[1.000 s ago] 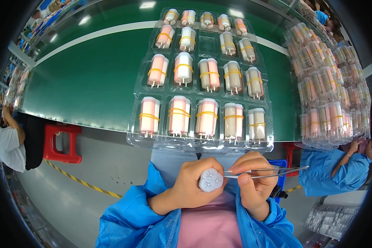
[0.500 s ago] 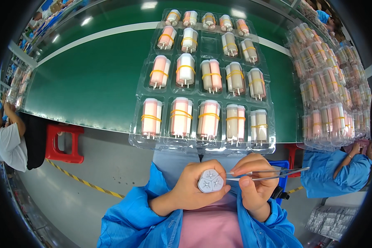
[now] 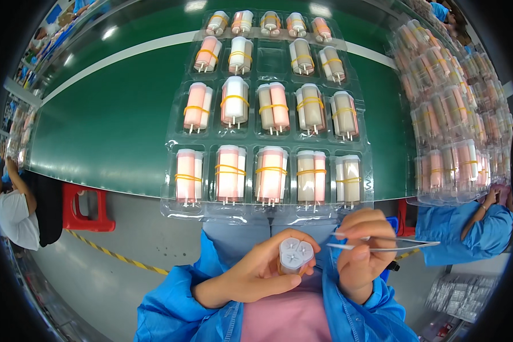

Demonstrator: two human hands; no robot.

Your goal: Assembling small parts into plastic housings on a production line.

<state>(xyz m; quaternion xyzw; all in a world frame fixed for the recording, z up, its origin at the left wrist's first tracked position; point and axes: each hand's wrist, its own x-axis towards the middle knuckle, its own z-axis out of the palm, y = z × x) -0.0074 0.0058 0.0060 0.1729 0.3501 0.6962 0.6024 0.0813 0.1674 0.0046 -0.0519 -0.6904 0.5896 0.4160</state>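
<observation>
Left hand [image 3: 256, 273] gripping white cylinder bundle [image 3: 294, 255], right hand [image 3: 362, 251] pinching tweezers [image 3: 382, 246], clear blister tray [image 3: 268, 114] above

Clear plastic blister tray [image 3: 179, 114] on green table; stacked clear trays [image 3: 456, 114] at right.

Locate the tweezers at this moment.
In the head view, the tweezers sit low and right of centre, pinched in the right hand, tips pointing left toward the bundle of white cylinders in the left hand.
</observation>
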